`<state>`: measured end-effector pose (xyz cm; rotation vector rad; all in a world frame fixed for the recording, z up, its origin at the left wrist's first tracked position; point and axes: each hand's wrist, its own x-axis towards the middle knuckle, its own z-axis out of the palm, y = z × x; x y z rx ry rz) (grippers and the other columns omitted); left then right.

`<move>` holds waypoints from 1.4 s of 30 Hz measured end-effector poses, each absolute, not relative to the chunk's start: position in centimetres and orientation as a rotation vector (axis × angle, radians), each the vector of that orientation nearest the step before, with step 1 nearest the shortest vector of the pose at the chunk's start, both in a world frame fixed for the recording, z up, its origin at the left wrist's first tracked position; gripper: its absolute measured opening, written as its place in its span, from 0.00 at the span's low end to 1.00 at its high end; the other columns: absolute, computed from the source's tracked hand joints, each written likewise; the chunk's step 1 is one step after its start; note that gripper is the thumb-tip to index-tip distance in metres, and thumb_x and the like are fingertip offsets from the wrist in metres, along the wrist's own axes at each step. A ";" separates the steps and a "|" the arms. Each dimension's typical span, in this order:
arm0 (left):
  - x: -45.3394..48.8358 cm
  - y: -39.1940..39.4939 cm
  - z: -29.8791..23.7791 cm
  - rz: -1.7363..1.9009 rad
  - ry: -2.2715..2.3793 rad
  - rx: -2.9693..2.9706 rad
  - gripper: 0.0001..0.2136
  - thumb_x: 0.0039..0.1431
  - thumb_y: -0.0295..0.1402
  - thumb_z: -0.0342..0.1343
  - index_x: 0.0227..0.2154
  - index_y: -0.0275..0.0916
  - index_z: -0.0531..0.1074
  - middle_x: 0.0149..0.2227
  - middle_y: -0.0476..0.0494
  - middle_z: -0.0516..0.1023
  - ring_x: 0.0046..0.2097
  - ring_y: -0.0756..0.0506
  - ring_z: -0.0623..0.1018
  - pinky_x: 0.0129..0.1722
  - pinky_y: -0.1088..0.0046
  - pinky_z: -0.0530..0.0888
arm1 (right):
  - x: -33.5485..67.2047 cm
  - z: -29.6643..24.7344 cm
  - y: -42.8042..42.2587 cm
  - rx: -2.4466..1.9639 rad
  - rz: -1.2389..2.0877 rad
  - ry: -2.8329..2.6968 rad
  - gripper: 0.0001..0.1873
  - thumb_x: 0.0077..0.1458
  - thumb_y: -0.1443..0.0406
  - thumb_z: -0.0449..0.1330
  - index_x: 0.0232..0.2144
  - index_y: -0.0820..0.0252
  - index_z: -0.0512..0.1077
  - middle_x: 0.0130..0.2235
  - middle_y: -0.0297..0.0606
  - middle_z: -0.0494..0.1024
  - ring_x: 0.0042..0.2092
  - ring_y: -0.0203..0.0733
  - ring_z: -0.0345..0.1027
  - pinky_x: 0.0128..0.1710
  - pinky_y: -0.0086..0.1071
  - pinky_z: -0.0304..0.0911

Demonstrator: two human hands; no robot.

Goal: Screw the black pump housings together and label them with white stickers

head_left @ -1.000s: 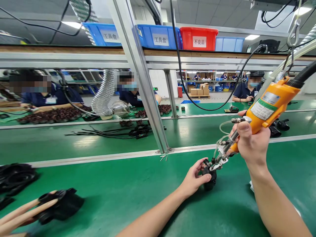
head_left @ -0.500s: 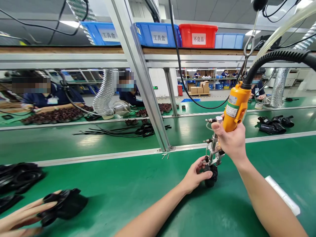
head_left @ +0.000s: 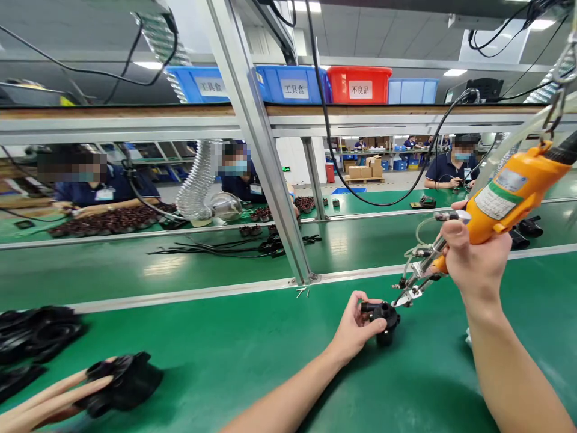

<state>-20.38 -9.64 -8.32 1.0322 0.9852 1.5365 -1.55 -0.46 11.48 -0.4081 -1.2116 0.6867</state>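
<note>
My left hand (head_left: 349, 334) grips a small black plastic housing (head_left: 384, 313) with a pipe stub, thumb on its near side, at the green work surface. In my right hand (head_left: 480, 264) is an orange power screwdriver (head_left: 509, 192), fingers wrapped round its body. The tool leans, its handle up to the right. Its metal nose (head_left: 410, 291) points down left, close beside the housing's right edge; whether the tip touches it I cannot tell. A few small screws (head_left: 303, 293) lie by the foot of the metal post.
At lower left another person's hand (head_left: 49, 400) holds a larger black housing (head_left: 128, 382). Black parts (head_left: 40, 331) are piled behind it. A metal post (head_left: 265, 144) rises ahead. A black cable (head_left: 331, 144) hangs down and loops right. Co-workers sit across the line.
The screwdriver has swung from nearly upright over the housing to a slant, moving right with my right hand. The housing's top now shows. My left hand keeps its hold.
</note>
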 end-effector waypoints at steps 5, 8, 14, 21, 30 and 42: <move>-19.9 -10.0 -7.8 1.512 1.243 1.145 0.31 0.40 0.37 0.78 0.47 0.43 0.71 0.47 0.44 0.76 0.50 0.42 0.76 0.46 0.70 0.75 | -1.0 11.4 -0.3 -0.408 0.743 -1.248 0.26 0.48 0.47 0.74 0.39 0.57 0.72 0.27 0.32 0.71 0.20 0.35 0.64 0.17 0.30 0.61; -19.9 -9.9 -7.6 1.440 1.245 1.174 0.32 0.41 0.40 0.78 0.51 0.40 0.75 0.46 0.41 0.78 0.48 0.40 0.76 0.47 0.67 0.75 | -1.4 11.2 -0.3 -0.393 0.830 -1.240 0.28 0.50 0.45 0.72 0.41 0.57 0.72 0.25 0.29 0.68 0.18 0.33 0.59 0.15 0.29 0.58; -20.0 -9.9 -7.4 1.415 1.183 1.218 0.28 0.43 0.41 0.77 0.47 0.37 0.78 0.42 0.43 0.79 0.44 0.43 0.77 0.47 0.68 0.73 | -2.0 11.3 -0.9 -0.400 0.886 -1.298 0.28 0.49 0.46 0.73 0.41 0.57 0.71 0.24 0.29 0.69 0.19 0.33 0.60 0.17 0.29 0.60; -19.9 -9.8 -7.0 1.377 1.181 1.190 0.27 0.42 0.42 0.78 0.44 0.37 0.79 0.40 0.44 0.81 0.41 0.42 0.78 0.46 0.68 0.73 | -2.9 10.9 -1.1 -0.445 0.865 -1.360 0.28 0.48 0.46 0.73 0.40 0.57 0.70 0.25 0.29 0.69 0.21 0.34 0.62 0.20 0.30 0.63; -19.8 -9.6 -6.9 1.360 1.107 1.183 0.30 0.44 0.41 0.77 0.51 0.38 0.79 0.46 0.40 0.83 0.48 0.37 0.80 0.53 0.63 0.73 | -5.3 9.8 -1.6 -0.457 0.950 -1.421 0.30 0.47 0.47 0.75 0.39 0.57 0.67 0.25 0.27 0.67 0.24 0.34 0.60 0.24 0.29 0.61; -18.7 -10.0 -8.8 1.601 1.493 1.324 0.28 0.48 0.33 0.73 0.54 0.43 0.76 0.54 0.38 0.76 0.54 0.36 0.76 0.57 0.57 0.73 | -2.1 10.5 -1.5 -0.355 0.878 -1.294 0.33 0.42 0.49 0.78 0.42 0.60 0.70 0.29 0.29 0.72 0.27 0.35 0.67 0.29 0.31 0.69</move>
